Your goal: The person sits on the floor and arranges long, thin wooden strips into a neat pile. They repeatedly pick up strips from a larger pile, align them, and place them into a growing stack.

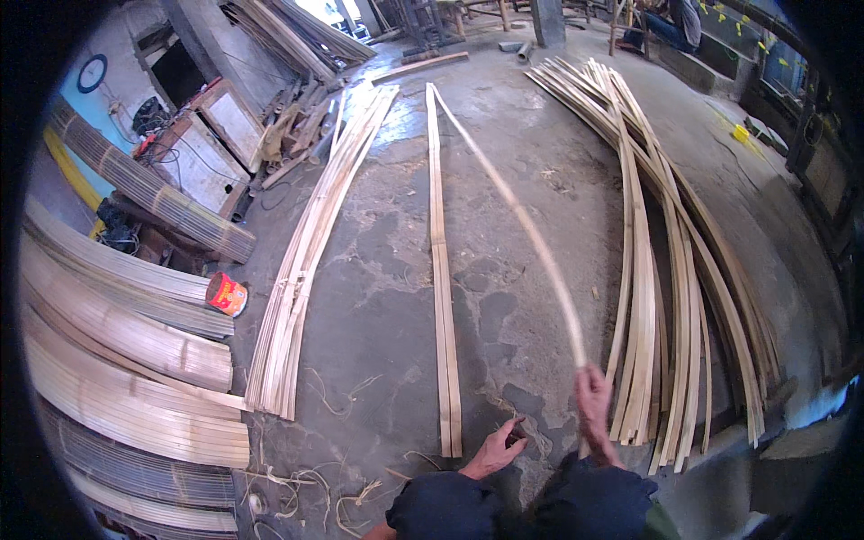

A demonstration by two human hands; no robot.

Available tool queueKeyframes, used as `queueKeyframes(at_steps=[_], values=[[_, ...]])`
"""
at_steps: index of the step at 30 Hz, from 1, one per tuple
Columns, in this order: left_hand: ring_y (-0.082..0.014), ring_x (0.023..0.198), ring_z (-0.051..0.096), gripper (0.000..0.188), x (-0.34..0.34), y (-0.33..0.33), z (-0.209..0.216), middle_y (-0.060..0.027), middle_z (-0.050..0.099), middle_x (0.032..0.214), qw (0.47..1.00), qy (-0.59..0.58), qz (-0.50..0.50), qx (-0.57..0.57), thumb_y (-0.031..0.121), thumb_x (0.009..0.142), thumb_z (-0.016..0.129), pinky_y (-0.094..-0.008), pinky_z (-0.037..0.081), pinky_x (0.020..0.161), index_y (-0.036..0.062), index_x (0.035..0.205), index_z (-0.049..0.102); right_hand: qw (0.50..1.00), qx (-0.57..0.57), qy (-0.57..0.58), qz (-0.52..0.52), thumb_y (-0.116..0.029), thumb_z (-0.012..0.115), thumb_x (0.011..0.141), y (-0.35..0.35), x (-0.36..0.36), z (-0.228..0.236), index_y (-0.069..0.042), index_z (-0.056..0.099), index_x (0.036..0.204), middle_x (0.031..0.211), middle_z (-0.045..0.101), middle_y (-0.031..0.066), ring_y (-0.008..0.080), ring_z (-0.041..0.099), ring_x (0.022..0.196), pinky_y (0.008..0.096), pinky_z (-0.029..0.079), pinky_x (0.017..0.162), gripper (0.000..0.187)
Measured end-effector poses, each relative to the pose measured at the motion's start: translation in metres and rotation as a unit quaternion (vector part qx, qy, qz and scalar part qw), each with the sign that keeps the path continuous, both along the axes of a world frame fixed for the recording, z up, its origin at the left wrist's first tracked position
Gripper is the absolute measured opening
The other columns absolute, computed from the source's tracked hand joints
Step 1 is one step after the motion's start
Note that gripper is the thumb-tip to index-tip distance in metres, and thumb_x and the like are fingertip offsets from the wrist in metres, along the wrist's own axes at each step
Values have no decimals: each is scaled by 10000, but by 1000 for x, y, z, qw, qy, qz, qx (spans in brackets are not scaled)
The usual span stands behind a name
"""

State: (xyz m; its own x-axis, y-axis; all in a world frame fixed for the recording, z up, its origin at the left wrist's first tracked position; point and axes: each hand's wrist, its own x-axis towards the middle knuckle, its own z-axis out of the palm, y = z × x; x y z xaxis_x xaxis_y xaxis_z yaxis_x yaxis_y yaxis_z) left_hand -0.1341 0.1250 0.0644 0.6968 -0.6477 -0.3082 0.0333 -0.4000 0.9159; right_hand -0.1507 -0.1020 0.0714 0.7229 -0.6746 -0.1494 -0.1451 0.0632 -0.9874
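In my right hand is the near end of a long, thin bamboo strip. The strip curves away across the floor, blurred along its length, and its far end meets the tip of a narrow pair of strips lying straight ahead. My left hand is low, beside the near end of that pair, fingers apart and holding nothing that I can see. Just right of my right hand lies a large, crossing pile of bamboo strips. Another bundle of strips stretches out on the left.
Rolled slatted mats are stacked along the left, with a red tin on them. Fibre scraps litter the floor near my knees. Wood lies by a cabinet at the back left. A person sits at the far right.
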Motion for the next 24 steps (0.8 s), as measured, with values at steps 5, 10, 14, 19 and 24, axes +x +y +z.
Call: queueKeyframes(at_steps=[5,10,14,19,24], values=[[-191,939,632,363,25,2,-4,-123,668,1100,998,-1,5,58,193,926,616,-318,508,829,41,1254,593,985,-94,-102,-99,-129,527,997,-81,-29,98,33,515,1349,1177,645,84,132,582,1061,258,449,915,387],[-134,911,611,370,31,-11,1,-85,649,1051,999,37,1,18,180,933,615,-285,499,810,27,1267,574,966,-224,-53,-122,-141,581,969,-153,-62,116,31,531,1331,1151,650,41,96,574,1020,248,438,909,403],[-107,922,594,385,28,-15,-10,-53,618,1054,994,99,-38,0,166,944,608,-258,485,810,26,1298,546,930,-335,-18,-151,-153,604,960,-222,-86,106,-1,593,1272,865,492,-126,59,430,688,226,438,624,347],[-144,997,609,443,21,6,-30,-81,613,1179,973,223,-51,11,171,964,590,-285,483,870,18,1362,471,866,-431,188,-169,-226,624,940,-313,-121,91,-63,630,1230,854,424,249,140,615,697,293,484,638,333],[-143,1048,590,447,0,-2,-1,-71,608,1184,961,256,-90,42,146,963,580,-280,464,903,39,1380,461,842,-465,222,-159,-311,584,947,-399,-173,61,-119,640,1228,989,623,267,354,683,900,363,506,731,345]])
